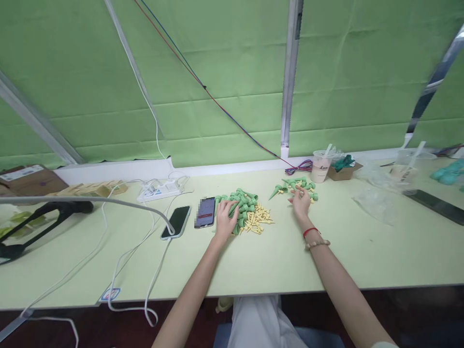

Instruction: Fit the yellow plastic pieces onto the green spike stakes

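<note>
The left hand [226, 220] lies with fingers loosely curled over the pile of green cone-shaped pieces [243, 205]; whether it grasps one, I cannot tell. The right hand [300, 202] has its fingers bent close together at a smaller green-and-yellow cluster [297, 183]; its exact grip is too small to tell. Small yellow pieces [258, 218] border the pile between the hands. A lit phone [205, 212] sits just left of the pile on the table [268, 270].

Green cone-shaped pieces [247, 205] heaped beside small, slender yellow pieces [258, 220] on the pale table [268, 263].
</note>
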`<move>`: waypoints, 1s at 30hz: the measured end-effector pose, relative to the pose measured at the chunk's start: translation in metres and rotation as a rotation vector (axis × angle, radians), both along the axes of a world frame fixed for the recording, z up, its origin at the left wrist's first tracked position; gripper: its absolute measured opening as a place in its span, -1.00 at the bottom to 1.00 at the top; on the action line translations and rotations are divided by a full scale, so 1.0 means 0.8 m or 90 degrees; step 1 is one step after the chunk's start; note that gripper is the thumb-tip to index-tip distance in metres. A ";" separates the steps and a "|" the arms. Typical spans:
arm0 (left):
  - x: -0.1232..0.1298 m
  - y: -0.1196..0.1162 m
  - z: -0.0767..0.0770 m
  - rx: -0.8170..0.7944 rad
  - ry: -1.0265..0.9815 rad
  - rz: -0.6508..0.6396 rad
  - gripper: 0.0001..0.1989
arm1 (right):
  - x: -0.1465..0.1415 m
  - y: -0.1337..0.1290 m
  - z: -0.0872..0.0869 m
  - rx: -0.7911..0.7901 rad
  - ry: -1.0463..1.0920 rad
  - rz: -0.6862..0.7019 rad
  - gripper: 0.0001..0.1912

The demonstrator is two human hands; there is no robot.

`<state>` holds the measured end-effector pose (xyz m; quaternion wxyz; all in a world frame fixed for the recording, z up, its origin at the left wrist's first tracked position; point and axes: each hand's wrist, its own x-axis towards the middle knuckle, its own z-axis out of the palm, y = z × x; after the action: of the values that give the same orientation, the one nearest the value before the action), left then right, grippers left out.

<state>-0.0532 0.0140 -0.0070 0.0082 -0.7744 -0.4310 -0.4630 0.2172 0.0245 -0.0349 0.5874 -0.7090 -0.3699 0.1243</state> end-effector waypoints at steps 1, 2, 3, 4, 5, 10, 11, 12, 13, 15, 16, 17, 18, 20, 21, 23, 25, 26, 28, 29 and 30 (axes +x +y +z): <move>0.002 -0.002 0.001 -0.006 -0.025 -0.015 -0.77 | -0.007 0.002 0.003 0.052 0.077 0.015 -0.55; 0.005 -0.005 0.002 -0.018 -0.050 -0.031 -0.76 | -0.015 0.003 0.007 0.110 0.152 0.042 -0.53; 0.007 -0.008 0.003 -0.038 -0.077 -0.048 -0.75 | -0.026 0.003 0.010 0.156 0.195 0.080 -0.50; 0.010 -0.010 0.004 -0.063 -0.106 -0.065 -0.73 | -0.038 0.001 0.013 0.185 0.216 0.133 -0.46; 0.013 -0.013 0.004 -0.092 -0.138 -0.081 -0.70 | -0.051 -0.001 0.016 0.199 0.218 0.203 -0.42; 0.025 -0.023 0.004 -0.230 -0.320 -0.160 -0.55 | -0.116 -0.031 0.023 0.149 0.157 0.517 -0.41; 0.027 -0.024 0.004 -0.258 -0.351 -0.172 -0.54 | -0.125 -0.038 0.024 0.137 0.145 0.566 -0.42; 0.028 -0.024 0.004 -0.288 -0.377 -0.181 -0.55 | -0.132 -0.044 0.024 0.125 0.129 0.603 -0.45; 0.029 -0.025 0.004 -0.312 -0.398 -0.188 -0.57 | -0.137 -0.050 0.025 0.115 0.111 0.624 -0.50; 0.030 -0.027 0.004 -0.338 -0.418 -0.193 -0.61 | -0.142 -0.057 0.027 0.113 0.073 0.612 -0.68; 0.031 -0.028 0.005 -0.341 -0.417 -0.192 -0.63 | -0.143 -0.059 0.028 0.116 0.048 0.587 -0.75; 0.033 -0.030 0.005 -0.339 -0.407 -0.192 -0.64 | -0.143 -0.061 0.029 0.123 0.019 0.555 -0.72; 0.034 -0.032 0.005 -0.334 -0.392 -0.193 -0.65 | -0.143 -0.062 0.030 0.130 -0.012 0.525 -0.66; 0.037 -0.037 0.004 -0.320 -0.358 -0.195 -0.68 | -0.143 -0.064 0.032 0.142 -0.064 0.475 -0.57; 0.039 -0.040 0.004 -0.310 -0.341 -0.196 -0.69 | -0.144 -0.066 0.032 0.149 -0.076 0.454 -0.56; 0.042 -0.045 0.003 -0.287 -0.309 -0.199 -0.71 | -0.147 -0.069 0.032 0.160 -0.078 0.428 -0.55; 0.045 -0.050 0.003 -0.258 -0.277 -0.203 -0.73 | -0.151 -0.073 0.033 0.165 -0.072 0.417 -0.54; 0.046 -0.053 0.003 -0.243 -0.262 -0.203 -0.73 | -0.152 -0.075 0.033 0.166 -0.069 0.412 -0.55; 0.048 -0.057 0.004 -0.228 -0.243 -0.198 -0.74 | -0.153 -0.078 0.035 0.165 -0.062 0.395 -0.55; 0.049 -0.059 0.004 -0.231 -0.242 -0.197 -0.74 | -0.153 -0.078 0.036 0.161 -0.055 0.386 -0.56; 0.050 -0.060 0.004 -0.241 -0.245 -0.199 -0.74 | -0.152 -0.078 0.037 0.153 -0.047 0.382 -0.56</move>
<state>-0.0134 -0.0340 -0.0039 -0.2893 -0.7169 -0.3792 -0.5084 0.0953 -0.0383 -0.0052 0.5904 -0.4977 -0.5955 0.2216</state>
